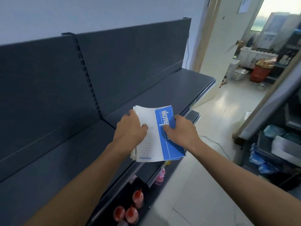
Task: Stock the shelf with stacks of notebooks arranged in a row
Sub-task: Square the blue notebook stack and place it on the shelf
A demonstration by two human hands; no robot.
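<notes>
Several notebooks [151,142] are clamped between the fingers of the left hand [130,128] and the right hand [181,130], seemingly for squaring at the shelf [171,90] edge.

1. Here's the shelf [171,88]: dark grey metal, smooth and matt.
2. The back panel [130,51] has the same matt grey metal finish.
3. The stack of notebooks [156,137] is paper, with smooth, lightly sheened covers.
4. The floor tiles [228,108] are pale and glossy.
5. The squeeze bottles [137,198] are translucent plastic.
</notes>
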